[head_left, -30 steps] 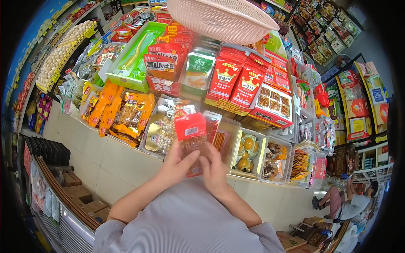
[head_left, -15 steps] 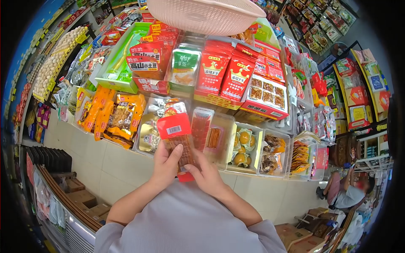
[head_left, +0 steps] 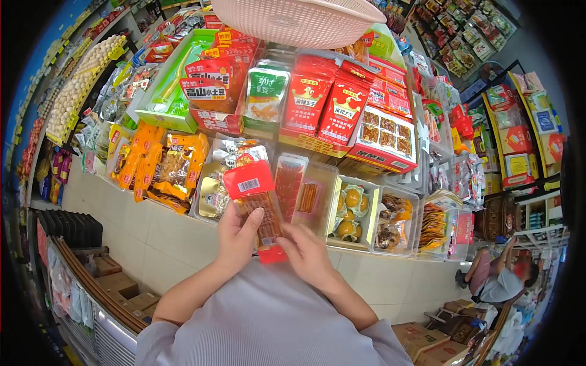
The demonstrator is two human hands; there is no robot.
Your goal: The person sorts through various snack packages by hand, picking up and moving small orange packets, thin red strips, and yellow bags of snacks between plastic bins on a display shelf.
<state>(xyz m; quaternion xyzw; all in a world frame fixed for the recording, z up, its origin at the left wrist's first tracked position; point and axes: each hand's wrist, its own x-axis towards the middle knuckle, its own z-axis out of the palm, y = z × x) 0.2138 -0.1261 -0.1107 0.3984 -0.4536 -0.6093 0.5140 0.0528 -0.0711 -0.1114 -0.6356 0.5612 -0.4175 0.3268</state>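
Observation:
My left hand [head_left: 237,236] grips a red snack packet [head_left: 249,185] from its left side, thumb across the front. Through the packet's clear window brown strips show, and a barcode label sits on its red top. My right hand [head_left: 307,251] is closed at the packet's lower right edge, its thumb on the front; its other fingertips are partly hidden. Behind the packet, a clear-wrapped reddish-brown pack [head_left: 290,180] leans in a transparent bin [head_left: 328,177], where a smaller pack of brown sticks [head_left: 307,198] lies.
Orange snack bags [head_left: 177,168] lie to the left; egg packs [head_left: 351,213] stand in a bin to the right. Red pouches [head_left: 310,97] fill a display box behind. Overhead hangs a pink basket [head_left: 299,21]. A seated person [head_left: 500,274] is at far right, cardboard boxes [head_left: 421,341] below.
The packet has shifted slightly left and tilted a little. My right hand has moved slightly right along its lower edge, its thumb lying less far across the front.

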